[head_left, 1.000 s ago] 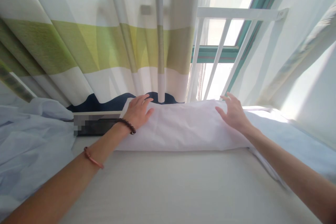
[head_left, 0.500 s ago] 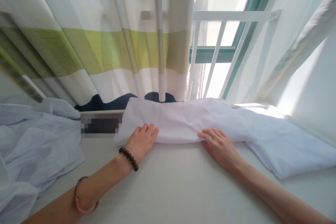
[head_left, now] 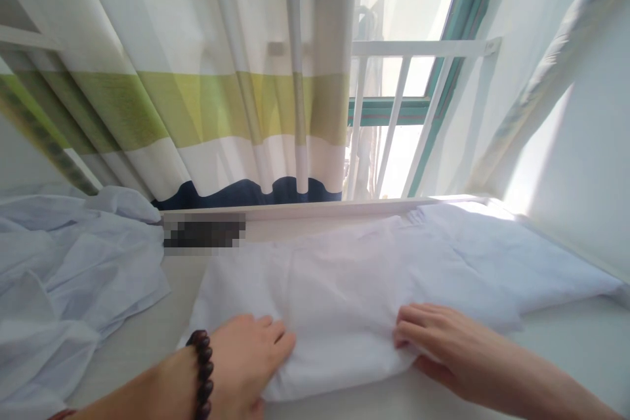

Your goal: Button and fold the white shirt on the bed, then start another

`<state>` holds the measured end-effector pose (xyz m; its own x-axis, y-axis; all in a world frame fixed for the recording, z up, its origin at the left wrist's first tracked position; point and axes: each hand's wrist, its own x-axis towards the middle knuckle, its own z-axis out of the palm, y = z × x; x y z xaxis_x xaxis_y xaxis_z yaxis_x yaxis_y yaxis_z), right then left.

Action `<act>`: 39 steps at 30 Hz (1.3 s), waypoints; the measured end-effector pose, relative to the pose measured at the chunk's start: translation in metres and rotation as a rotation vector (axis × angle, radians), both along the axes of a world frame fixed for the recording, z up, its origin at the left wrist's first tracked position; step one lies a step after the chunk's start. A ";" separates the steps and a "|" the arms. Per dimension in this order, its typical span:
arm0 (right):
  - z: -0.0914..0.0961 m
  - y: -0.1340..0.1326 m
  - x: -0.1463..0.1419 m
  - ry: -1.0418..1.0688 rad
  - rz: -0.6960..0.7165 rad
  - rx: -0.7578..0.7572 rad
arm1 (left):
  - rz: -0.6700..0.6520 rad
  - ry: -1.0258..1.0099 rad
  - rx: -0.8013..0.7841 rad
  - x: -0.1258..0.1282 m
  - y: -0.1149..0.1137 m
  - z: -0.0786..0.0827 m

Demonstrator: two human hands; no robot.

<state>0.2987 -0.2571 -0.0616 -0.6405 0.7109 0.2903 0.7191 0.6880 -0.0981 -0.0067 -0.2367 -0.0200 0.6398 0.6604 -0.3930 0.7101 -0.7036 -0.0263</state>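
Observation:
A white pillow-like bundle of cloth [head_left: 339,289] lies across the pale mattress [head_left: 142,341] in front of me. My left hand [head_left: 246,361], with a dark bead bracelet at the wrist, grips the bundle's near left edge, fingers curled onto the fabric. At the near right edge my right hand [head_left: 438,341] holds the bundle too, fingers on top and thumb tucked under. A light blue sheet [head_left: 516,256] runs from under the bundle to the right.
Crumpled pale blue bedding [head_left: 63,275] is heaped at the left. A striped curtain [head_left: 207,98] hangs behind a white bed rail [head_left: 315,209]. A window with white bars [head_left: 408,111] is at the back. A white wall [head_left: 581,164] closes the right side.
Both hands have drawn the white bundle away from the rail toward me. It now lies broader and closer, and the rail behind it is uncovered.

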 end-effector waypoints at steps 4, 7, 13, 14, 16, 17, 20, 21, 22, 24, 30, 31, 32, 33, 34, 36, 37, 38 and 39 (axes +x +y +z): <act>0.019 0.016 0.008 0.081 -0.034 -0.464 | 0.121 -0.089 -0.085 -0.002 0.020 0.006; 0.026 0.063 0.018 0.113 -0.184 -0.430 | 0.234 -0.081 0.063 0.002 0.065 0.004; 0.022 0.144 0.059 0.185 -0.667 -0.447 | 0.325 -0.214 0.049 0.000 0.131 -0.016; 0.020 0.148 0.067 0.188 -0.685 -0.455 | 0.324 -0.224 0.038 -0.001 0.133 -0.020; 0.016 0.150 0.082 0.193 -0.719 -0.483 | 0.319 -0.253 0.026 -0.005 0.133 -0.026; 0.015 0.149 0.089 0.199 -0.746 -0.490 | 0.318 -0.265 0.024 -0.007 0.133 -0.028; 0.013 0.146 0.101 0.230 -0.829 -0.503 | 0.347 -0.278 0.013 -0.014 0.136 -0.030; 0.013 0.146 0.103 0.247 -0.841 -0.519 | 0.362 -0.274 -0.001 -0.017 0.138 -0.030; 0.013 0.145 0.104 0.267 -0.844 -0.541 | 0.376 -0.268 -0.021 -0.019 0.141 -0.029; 0.015 0.144 0.104 0.313 -0.831 -0.588 | 0.393 -0.269 -0.073 -0.023 0.145 -0.026; 0.027 0.139 0.108 0.645 -0.650 -0.562 | 0.410 -0.412 -0.139 -0.036 0.148 -0.006; 0.027 0.140 0.108 0.780 -0.593 -0.554 | 0.422 -0.439 -0.129 -0.039 0.149 -0.003; 0.025 0.140 0.108 0.921 -0.547 -0.554 | 0.431 -0.461 -0.122 -0.043 0.149 0.000; 0.021 0.141 0.107 1.047 -0.524 -0.570 | 0.435 -0.479 -0.124 -0.046 0.151 0.001; 0.016 0.143 0.104 1.138 -0.527 -0.604 | 0.443 -0.489 -0.134 -0.049 0.152 0.002; 0.003 0.146 0.098 1.224 -0.577 -0.698 | 0.479 -0.478 -0.169 -0.052 0.153 0.000; -0.004 0.147 0.095 1.230 -0.607 -0.745 | 0.499 -0.460 -0.186 -0.053 0.154 -0.002; -0.010 0.148 0.093 1.222 -0.632 -0.783 | 0.518 -0.438 -0.201 -0.054 0.154 -0.004; -0.014 0.149 0.092 1.209 -0.653 -0.803 | 0.532 -0.419 -0.209 -0.054 0.154 -0.005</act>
